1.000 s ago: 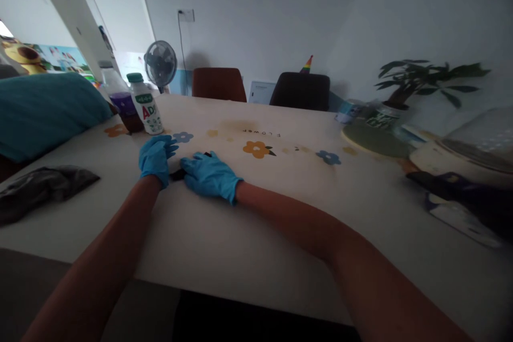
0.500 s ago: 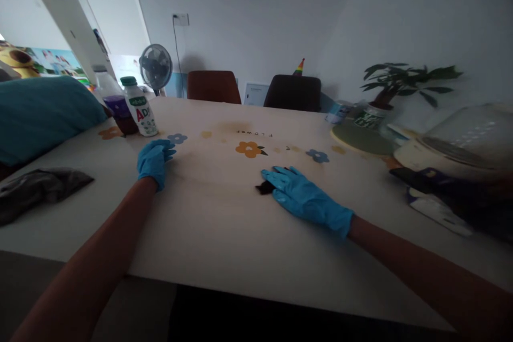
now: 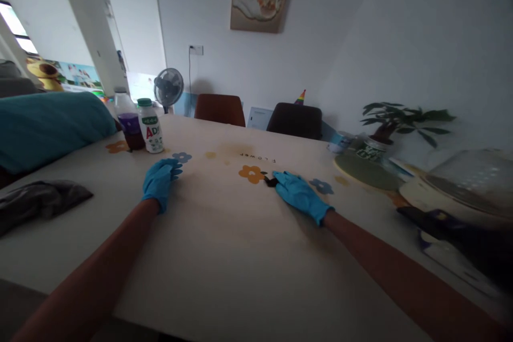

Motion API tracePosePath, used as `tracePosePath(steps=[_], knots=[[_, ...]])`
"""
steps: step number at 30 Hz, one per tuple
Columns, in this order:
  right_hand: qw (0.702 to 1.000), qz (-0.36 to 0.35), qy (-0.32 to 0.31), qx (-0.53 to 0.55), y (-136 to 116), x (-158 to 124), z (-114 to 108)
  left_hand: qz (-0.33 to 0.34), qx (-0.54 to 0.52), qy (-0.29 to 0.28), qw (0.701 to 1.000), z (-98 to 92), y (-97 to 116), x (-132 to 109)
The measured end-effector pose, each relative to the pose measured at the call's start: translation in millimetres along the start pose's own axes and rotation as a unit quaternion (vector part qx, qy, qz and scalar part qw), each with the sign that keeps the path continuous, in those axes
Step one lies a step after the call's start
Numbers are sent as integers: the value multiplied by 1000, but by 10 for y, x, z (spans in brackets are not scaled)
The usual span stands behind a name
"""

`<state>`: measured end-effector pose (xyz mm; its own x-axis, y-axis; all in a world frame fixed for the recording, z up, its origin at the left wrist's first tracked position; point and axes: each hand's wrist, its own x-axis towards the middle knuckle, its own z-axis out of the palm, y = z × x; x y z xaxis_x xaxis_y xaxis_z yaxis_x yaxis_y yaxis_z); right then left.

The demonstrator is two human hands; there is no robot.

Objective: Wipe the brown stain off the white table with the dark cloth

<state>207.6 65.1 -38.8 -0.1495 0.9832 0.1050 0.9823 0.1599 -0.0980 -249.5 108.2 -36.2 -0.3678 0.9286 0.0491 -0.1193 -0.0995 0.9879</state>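
My right hand (image 3: 300,195), in a blue glove, presses a small black cloth (image 3: 271,181) against the white flower-printed tabletop (image 3: 224,235). Only a corner of the cloth shows past the fingertips, beside an orange printed flower; the rest is hidden under the hand. On the left, my left hand (image 3: 159,181), also blue-gloved, rests on the table near a blue printed flower. Its fingers are loosely bent and slightly apart, holding nothing visible. Behind it stand a white bottle with a green cap (image 3: 151,127) and a clear bottle with a purple label (image 3: 130,123).
A crumpled grey cloth (image 3: 44,200) lies at the left. Along the right are a potted plant (image 3: 377,145) on a round green mat (image 3: 363,171), a can (image 3: 340,141) and a pale pot with a clear lid (image 3: 441,192). Two chairs (image 3: 219,109) stand beyond the far edge.
My right hand has slid the black cloth farther away across the table, up to the orange flower's leaf. My left hand stays near the blue flower. The view has tilted up.
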Motion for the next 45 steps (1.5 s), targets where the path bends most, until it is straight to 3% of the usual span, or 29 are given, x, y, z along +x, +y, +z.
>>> tracePosePath(steps=[5,12,16,19,24,30,34,39,42,45], knots=[[999,39,-1,-7,-187,812,-27,4,-7,-13,1000,6,-41,3],[997,82,8,10,-606,1844,101,11,5,-27,1000,5,-69,-20],[998,57,-8,26,-830,2227,158,5,8,-31,999,24,-17,-87],[999,6,-21,39,-965,2338,193,7,17,-42,999,50,36,-157],[994,-91,-26,56,-1189,2182,256,4,31,-49,998,85,88,-210],[979,-190,-37,68,-1322,1589,242,-3,26,-36,999,69,93,-176],[969,-232,-39,73,-1206,1069,218,-1,20,-34,999,65,95,-189],[952,-286,-28,102,-787,542,267,-8,25,-39,999,91,105,-214],[958,-262,-24,110,-508,435,290,-11,25,-37,999,99,100,-209],[988,-134,-24,71,-308,520,258,-8,26,-36,999,93,72,-198]])
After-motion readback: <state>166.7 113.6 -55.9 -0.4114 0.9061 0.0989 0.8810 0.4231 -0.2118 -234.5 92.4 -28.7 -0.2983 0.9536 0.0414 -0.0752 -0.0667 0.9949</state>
